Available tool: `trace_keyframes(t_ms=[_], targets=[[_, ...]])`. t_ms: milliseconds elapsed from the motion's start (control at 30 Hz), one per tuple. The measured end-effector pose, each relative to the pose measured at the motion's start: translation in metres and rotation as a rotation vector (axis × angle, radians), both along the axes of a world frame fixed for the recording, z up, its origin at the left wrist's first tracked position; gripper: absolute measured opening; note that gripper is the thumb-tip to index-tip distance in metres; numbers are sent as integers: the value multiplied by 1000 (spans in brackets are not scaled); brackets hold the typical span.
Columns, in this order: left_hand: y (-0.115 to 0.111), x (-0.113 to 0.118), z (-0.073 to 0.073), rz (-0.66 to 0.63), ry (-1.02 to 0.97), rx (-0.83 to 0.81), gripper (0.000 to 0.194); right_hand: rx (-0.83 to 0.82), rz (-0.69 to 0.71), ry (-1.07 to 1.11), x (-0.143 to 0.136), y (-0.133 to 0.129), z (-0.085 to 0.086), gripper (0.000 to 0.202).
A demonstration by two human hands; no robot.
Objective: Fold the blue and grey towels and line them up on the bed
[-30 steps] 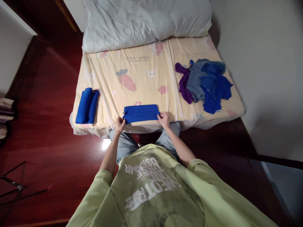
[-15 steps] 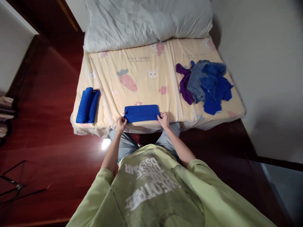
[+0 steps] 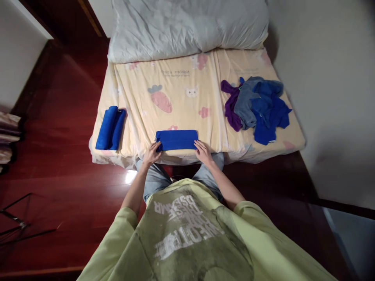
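A blue cloth [image 3: 177, 139], folded into a long flat strip, lies near the front edge of the bed [image 3: 137, 84]. Resting on its left end is my left hand [image 3: 151, 153], palm down with the fingers stretched out. My right hand [image 3: 203, 152] lies flat on the right end, its fingers extended over the cloth's edge. Two folded blue cloths [image 3: 110, 128] sit side by side at the left of the bed. To the right is a loose heap of purple, grey and blue cloths [image 3: 258, 105].
A thick grey-white quilt [image 3: 187, 31] is bunched across the back of the bed. At the right, a pale wall [image 3: 328, 97] rises close beside the mattress. Black thin legs of a stand [image 3: 22, 225] are on the dark red floor at the lower left.
Both hands have let go of their pinch on the cloth's near edge. Their fingers now lie outstretched on its two ends. The camera view has shifted slightly.
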State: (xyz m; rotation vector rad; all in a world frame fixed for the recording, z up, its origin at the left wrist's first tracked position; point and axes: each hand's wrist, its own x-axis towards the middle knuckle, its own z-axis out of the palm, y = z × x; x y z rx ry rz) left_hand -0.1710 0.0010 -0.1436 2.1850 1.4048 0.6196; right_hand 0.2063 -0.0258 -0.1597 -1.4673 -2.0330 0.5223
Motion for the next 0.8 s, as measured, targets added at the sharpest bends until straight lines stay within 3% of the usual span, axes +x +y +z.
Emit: trace_keyframes(t_ms=[200,333,433,567,800], targets=[[9,9,-2,99,119,-20,68,23,-17,-66,-1,12,0,57],[13,5,5,68,182,-3,65,1,18,-175,3,22,9,60],[5,-8,8,24,214,-4,60,-13,91,-240,12,18,17,57],[-11,-20,0,7,143,-44,52,-42,167,-206,19,2,16,57],[-11,-11,-10,261,-52,-136,45,-91,31,26,15,1,3,44]])
